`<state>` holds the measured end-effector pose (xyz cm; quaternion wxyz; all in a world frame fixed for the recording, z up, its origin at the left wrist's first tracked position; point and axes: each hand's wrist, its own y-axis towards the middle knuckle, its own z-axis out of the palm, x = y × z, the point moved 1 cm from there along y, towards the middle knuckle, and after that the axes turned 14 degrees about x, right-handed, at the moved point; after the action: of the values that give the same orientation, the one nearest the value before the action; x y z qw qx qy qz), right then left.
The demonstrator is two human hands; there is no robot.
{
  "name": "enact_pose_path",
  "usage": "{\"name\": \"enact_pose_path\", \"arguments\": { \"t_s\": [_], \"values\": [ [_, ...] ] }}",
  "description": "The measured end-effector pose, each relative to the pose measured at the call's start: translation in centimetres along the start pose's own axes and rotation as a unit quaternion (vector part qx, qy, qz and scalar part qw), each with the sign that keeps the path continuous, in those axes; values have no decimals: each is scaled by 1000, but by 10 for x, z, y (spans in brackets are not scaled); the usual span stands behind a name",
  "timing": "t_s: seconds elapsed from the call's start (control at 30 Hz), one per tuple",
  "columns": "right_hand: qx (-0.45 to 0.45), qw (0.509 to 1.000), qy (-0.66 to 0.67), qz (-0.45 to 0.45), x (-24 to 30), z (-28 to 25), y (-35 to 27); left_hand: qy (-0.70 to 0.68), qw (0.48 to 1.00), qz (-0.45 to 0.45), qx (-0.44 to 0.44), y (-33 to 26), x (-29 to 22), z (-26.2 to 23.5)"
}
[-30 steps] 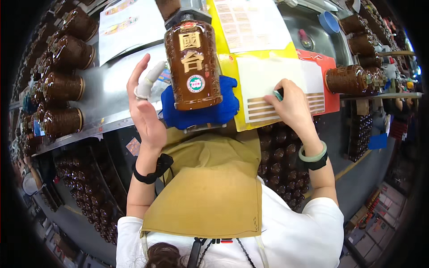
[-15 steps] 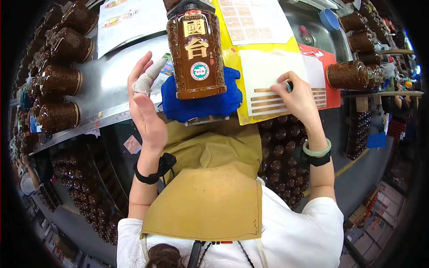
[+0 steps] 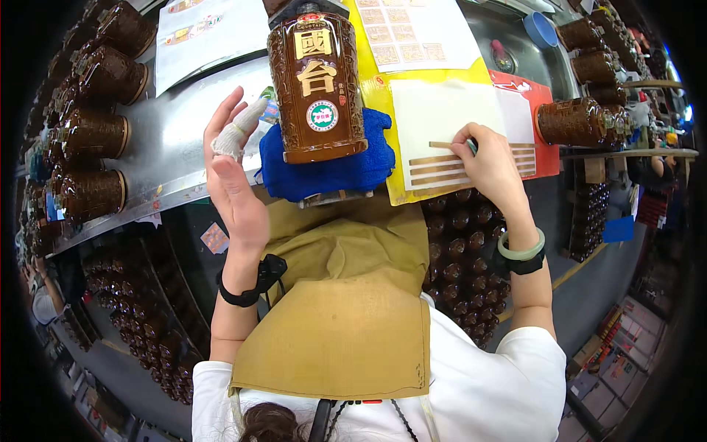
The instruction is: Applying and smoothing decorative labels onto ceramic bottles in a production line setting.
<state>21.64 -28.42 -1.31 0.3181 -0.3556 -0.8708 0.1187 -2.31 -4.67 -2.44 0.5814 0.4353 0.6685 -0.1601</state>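
My left hand point(image 3: 239, 193) is raised beside the large brown bottle point(image 3: 317, 140), fingers stretched out and apart, holding nothing. A white knitted cover point(image 3: 233, 137) is on one of its fingers. The bottle lies on a blue cloth point(image 3: 377, 163), its gold-lettered side and round green-and-white sticker facing up. Between thumb and fingertips, my right hand point(image 3: 492, 163) pinches a narrow brown strip label point(image 3: 440, 144) over a white sheet point(image 3: 412, 110). Several matching strips point(image 3: 434, 171) lie on that sheet below it. Something small and dark green shows at the right fingertips, too little to name.
Brown bottles point(image 3: 92, 132) stand in rows at the left, and others point(image 3: 571, 121) lie at the right. Yellow point(image 3: 379, 96) and red point(image 3: 549, 151) sheets lie under the strips. Printed papers point(image 3: 423, 37) are farther back; a blue bowl point(image 3: 541, 32) sits at far right.
My right hand has drawn the top strip slightly up and to the right, away from the other strips. My left hand stays open beside the bottle.
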Motion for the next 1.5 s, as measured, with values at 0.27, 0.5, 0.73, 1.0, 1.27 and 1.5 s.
{"name": "enact_pose_path", "arguments": {
  "t_s": [0.27,0.5,0.73,1.0,1.27,1.5],
  "values": [
    [-13,992,60,-107,46,-26,-22,-73,997,14,18,-3,-22,-15],
    [94,941,160,-282,134,-26,-26,-8,978,23,205,3,-71,1],
    [122,940,204,-245,135,-8,-9,-239,944,-173,148,-6,-54,-10],
    [29,956,161,-242,122,5,3,-238,948,-194,89,-3,-43,-5],
    [36,936,160,-313,132,7,-5,-231,955,-145,119,-13,-38,-14],
    [-4,949,150,-278,129,8,-5,-218,947,-214,98,-14,-37,-11]
  ]
}}
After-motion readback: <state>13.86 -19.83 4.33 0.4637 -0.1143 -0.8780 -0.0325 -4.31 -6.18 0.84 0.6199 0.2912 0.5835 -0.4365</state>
